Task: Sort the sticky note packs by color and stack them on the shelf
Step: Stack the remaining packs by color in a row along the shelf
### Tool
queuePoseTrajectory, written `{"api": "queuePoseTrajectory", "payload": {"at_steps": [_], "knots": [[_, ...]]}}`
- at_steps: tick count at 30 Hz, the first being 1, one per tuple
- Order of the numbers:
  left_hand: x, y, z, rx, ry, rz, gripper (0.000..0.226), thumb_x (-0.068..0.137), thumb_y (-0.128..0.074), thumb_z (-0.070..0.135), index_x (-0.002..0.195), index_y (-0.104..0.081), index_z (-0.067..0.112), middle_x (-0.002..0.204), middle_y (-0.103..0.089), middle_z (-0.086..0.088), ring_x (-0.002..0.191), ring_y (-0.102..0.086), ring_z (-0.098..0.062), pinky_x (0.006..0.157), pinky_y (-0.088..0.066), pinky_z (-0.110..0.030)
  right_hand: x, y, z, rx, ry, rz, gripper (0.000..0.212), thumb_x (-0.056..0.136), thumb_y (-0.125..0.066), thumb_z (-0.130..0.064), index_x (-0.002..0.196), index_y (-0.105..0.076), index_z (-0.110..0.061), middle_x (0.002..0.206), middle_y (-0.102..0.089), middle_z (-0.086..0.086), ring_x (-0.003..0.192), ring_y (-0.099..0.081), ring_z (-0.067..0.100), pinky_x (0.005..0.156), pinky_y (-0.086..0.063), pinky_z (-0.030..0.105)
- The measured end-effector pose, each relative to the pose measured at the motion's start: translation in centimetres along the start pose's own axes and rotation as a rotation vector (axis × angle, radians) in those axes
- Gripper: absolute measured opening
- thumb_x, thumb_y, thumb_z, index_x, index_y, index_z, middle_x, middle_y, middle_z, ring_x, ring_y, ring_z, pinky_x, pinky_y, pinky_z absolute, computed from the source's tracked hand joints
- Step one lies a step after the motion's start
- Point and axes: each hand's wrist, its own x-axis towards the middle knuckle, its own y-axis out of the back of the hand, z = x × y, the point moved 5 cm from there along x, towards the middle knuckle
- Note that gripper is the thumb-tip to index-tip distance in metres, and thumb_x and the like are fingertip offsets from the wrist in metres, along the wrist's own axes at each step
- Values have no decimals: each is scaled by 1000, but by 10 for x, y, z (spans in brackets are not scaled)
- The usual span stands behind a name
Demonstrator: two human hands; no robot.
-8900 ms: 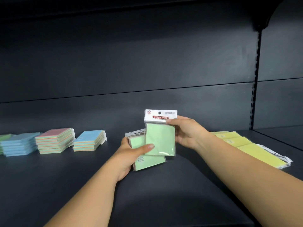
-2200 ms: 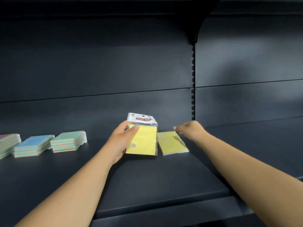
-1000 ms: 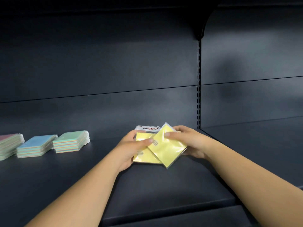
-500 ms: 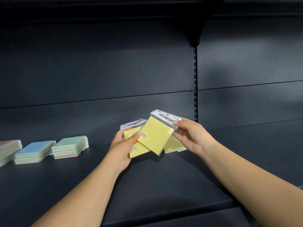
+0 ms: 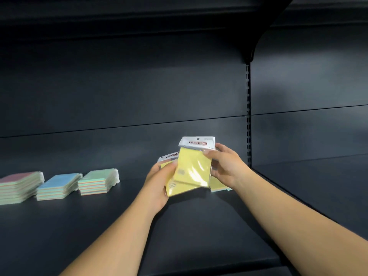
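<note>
My right hand (image 5: 226, 166) pinches a yellow sticky note pack (image 5: 193, 166) with a white header, held upright above the dark shelf (image 5: 179, 236). My left hand (image 5: 159, 184) grips a second yellow pack (image 5: 174, 189) behind and below it, its header peeking out at the left. The two packs overlap. A third yellow pack (image 5: 219, 186) lies flat on the shelf under my right hand, mostly hidden.
Three stacks stand at the left of the shelf: a pink-topped stack (image 5: 20, 186), a blue-topped stack (image 5: 58, 186) and a green-topped stack (image 5: 98, 181). A slotted upright (image 5: 248, 116) divides this bay from the right-hand bay (image 5: 318, 186).
My right hand has turned its yellow pack upright and brought it in front of the pack in my left hand. The stacks at the left have not moved.
</note>
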Motion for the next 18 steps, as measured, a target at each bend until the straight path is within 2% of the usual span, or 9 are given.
{"api": "queuePoseTrajectory", "payload": {"at_steps": [2, 4, 7, 10, 12, 15, 16, 17, 18], "knots": [[1, 0, 1, 1, 0, -2, 20, 89, -58, 19, 108, -57, 14, 94, -70, -7, 76, -66, -20, 59, -56, -33, 0, -3, 8, -129, -10, -38, 54, 87, -56, 2, 138, -40, -8, 106, -66, 5, 78, -62, 16, 67, -49, 26], [2, 1, 1, 10, -12, 6, 23, 88, -60, 18, 110, -56, 14, 95, -69, -6, 78, -66, -19, 58, -54, -30, -2, -9, 11, -248, 35, -83, 45, 88, -56, 0, 131, -49, -9, 100, -68, 1, 77, -61, 14, 70, -47, 23], [3, 3, 1, 18, -21, 14, 20, 87, -60, 12, 107, -56, 16, 93, -67, -5, 78, -64, -19, 61, -51, -31, 0, -15, 10, -326, 111, -106, 39, 87, -56, -3, 125, -55, -13, 101, -71, -2, 86, -64, 15, 83, -48, 27], [3, 1, 0, 2, 11, -12, 18, 90, -55, 10, 106, -57, 17, 91, -67, -5, 79, -63, -19, 64, -51, -32, 0, -14, 10, -348, 157, -89, 47, 87, -57, -5, 132, -49, -17, 110, -70, -3, 101, -64, 17, 100, -46, 37], [3, -1, -1, -1, 31, -45, 18, 92, -51, 8, 106, -59, 16, 90, -69, -5, 78, -65, -18, 63, -52, -32, -1, -12, 13, -291, 172, -79, 61, 88, -58, -6, 142, -35, -19, 121, -64, -4, 112, -59, 17, 106, -41, 37], [1, -5, -1, 30, 20, -97, 19, 93, -48, 8, 105, -61, 15, 93, -70, -5, 83, -66, -20, 66, -52, -34, 0, -5, 19, -224, 149, -11, 70, 87, -64, -14, 146, -28, -20, 131, -45, -9, 121, -50, 16, 108, -38, 38], [0, -6, -1, 53, 11, -114, 19, 94, -47, 8, 104, -61, 16, 94, -70, -4, 85, -66, -20, 67, -52, -36, 1, -2, 22, -245, 111, 17, 65, 86, -65, -20, 143, -34, -17, 131, -45, -8, 120, -51, 17, 105, -41, 39], [-1, -7, 0, 84, 3, -135, 20, 94, -46, 7, 105, -60, 16, 95, -70, -4, 87, -66, -21, 69, -52, -38, 0, -1, 25, -268, 68, 12, 52, 87, -64, -23, 134, -46, -10, 126, -53, -3, 111, -57, 18, 98, -46, 37], [-2, -8, 0, 114, -9, -161, 21, 94, -45, 5, 106, -59, 16, 97, -69, -3, 90, -65, -21, 71, -52, -39, -3, -2, 25, -285, 34, -21, 33, 91, -60, -22, 119, -58, -6, 112, -63, 2, 97, -62, 16, 87, -51, 31]]}}
